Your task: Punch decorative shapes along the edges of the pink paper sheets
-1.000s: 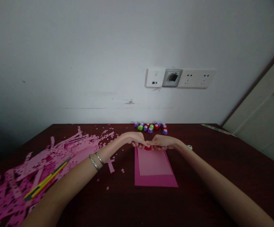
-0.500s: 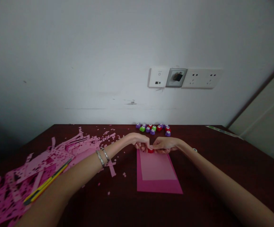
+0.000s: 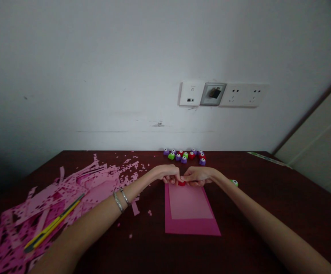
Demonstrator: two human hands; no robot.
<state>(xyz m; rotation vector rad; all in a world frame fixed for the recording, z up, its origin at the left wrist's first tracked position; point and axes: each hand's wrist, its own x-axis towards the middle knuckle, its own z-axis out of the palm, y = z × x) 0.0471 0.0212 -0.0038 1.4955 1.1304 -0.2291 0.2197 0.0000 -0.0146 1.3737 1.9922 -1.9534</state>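
At the far edge of the pink paper, a small red paper punch (image 3: 181, 183) shows between my two hands, mostly covered by fingers. My left hand (image 3: 169, 173), with two bracelets on its wrist, is closed at the punch's left side. Curled in from the right, my right hand (image 3: 197, 176) has its thumb against the punch and its fingers low over the paper. A light pink sheet (image 3: 191, 203) lies on top of a larger dark pink sheet (image 3: 192, 227). Whether the paper's edge sits inside the punch is hidden.
Several purple, green and red punches (image 3: 184, 160) stand by the wall. A green punch (image 3: 234, 183) sits beside my right forearm. Punched pink paper scraps (image 3: 48, 198) cover the left side, with a yellow utility knife (image 3: 53, 224) on them. A thin strip (image 3: 269, 160) lies far right.
Both hands stay at the red punch, with the left hand's knuckles slightly lower. My right forearm has shifted a little, showing more of the green punch. The view has moved slightly.
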